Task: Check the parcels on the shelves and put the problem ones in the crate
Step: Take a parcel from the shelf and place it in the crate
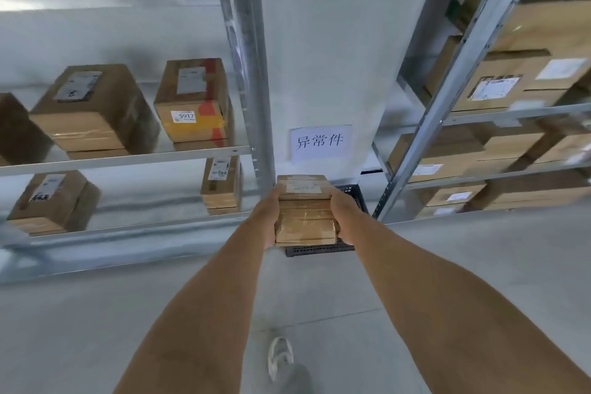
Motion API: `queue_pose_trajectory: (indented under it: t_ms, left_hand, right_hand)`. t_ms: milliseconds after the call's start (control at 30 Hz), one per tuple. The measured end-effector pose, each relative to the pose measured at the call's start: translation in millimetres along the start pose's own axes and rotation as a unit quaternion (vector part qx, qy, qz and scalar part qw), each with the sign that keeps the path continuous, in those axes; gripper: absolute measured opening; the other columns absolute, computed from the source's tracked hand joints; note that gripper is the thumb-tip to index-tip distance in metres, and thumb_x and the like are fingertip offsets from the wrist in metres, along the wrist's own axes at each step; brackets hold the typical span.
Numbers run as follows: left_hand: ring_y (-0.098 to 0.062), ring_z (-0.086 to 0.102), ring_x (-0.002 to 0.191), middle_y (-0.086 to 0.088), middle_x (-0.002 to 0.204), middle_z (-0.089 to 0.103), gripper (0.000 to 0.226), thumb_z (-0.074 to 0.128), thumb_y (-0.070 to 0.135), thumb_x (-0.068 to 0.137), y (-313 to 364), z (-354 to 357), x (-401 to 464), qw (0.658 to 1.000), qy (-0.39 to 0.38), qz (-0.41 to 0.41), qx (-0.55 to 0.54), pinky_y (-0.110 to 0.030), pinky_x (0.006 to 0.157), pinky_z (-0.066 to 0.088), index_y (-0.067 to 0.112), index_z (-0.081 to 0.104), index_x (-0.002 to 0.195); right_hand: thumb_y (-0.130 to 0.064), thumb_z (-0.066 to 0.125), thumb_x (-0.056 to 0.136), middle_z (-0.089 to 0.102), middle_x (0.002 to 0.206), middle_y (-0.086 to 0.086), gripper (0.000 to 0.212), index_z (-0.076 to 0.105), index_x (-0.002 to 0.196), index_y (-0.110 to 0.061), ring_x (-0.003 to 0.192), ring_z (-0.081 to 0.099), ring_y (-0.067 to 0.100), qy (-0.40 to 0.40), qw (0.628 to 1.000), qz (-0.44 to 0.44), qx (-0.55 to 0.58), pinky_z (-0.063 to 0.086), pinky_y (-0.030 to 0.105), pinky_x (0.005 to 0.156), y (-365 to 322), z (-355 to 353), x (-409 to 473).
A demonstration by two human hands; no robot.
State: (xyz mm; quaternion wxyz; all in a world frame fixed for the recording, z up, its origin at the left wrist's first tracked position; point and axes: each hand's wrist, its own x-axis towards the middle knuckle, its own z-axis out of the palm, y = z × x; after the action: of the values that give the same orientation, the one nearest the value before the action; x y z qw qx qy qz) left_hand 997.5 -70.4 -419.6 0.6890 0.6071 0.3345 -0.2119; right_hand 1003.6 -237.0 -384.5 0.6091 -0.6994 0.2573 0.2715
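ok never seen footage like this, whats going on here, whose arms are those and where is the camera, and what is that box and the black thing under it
There is no machine here. One camera is worn on a person's head and looks forward and down, so the two bare arms reaching out are that person's own.

The left hand and right hand grip a taped cardboard parcel by its two sides, holding it over a black plastic crate that stands on the floor by the wall. A paper sign with handwritten characters hangs on the wall just above the crate.

On either side stand metal shelves carrying more brown parcels, one marked with a 5917 sticker. At the bottom edge you can see the person's shoe on the grey floor.

The parcel looks about to be lowered into the crate.
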Motion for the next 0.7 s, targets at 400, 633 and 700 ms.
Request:
queue_pose_trajectory:
  t_ms: [400,633,700]
  left_hand:
    - [-0.013,0.039,0.064,0.002,0.081,0.056,0.055,0.06,0.074,0.09,51,147,171,0.999,-0.004,-0.044,-0.005,-0.029,0.054,0.028,0.022,0.076,0.103]
    - [-0.025,0.062,0.094,0.001,0.086,0.075,0.031,0.054,0.047,0.104,46,192,269,0.996,0.005,-0.077,-0.047,-0.043,0.096,0.051,0.024,0.075,0.098]
    - [-0.024,0.067,0.097,0.001,0.088,0.077,0.028,0.053,0.039,0.107,32,202,310,0.996,0.02,-0.07,-0.056,-0.043,0.105,0.049,0.022,0.075,0.103]
  right_hand:
    - [-0.059,0.038,0.083,0.069,0.118,0.006,0.06,0.067,0.126,-0.029,0.113,0.063,0.033,0.05,0.998,0.041,0.005,0.048,0.055,0.106,-25,-121,249]
    - [-0.037,0.033,0.107,0.064,0.112,0.008,0.036,0.062,0.115,-0.017,0.103,0.06,0.025,0.023,0.998,0.05,-0.031,0.051,0.045,0.101,-48,-146,324]
    - [-0.025,0.03,0.11,0.065,0.104,0.008,0.034,0.062,0.112,-0.014,0.097,0.061,0.025,0.012,0.998,0.034,-0.043,0.053,0.043,0.097,-39,-152,368]
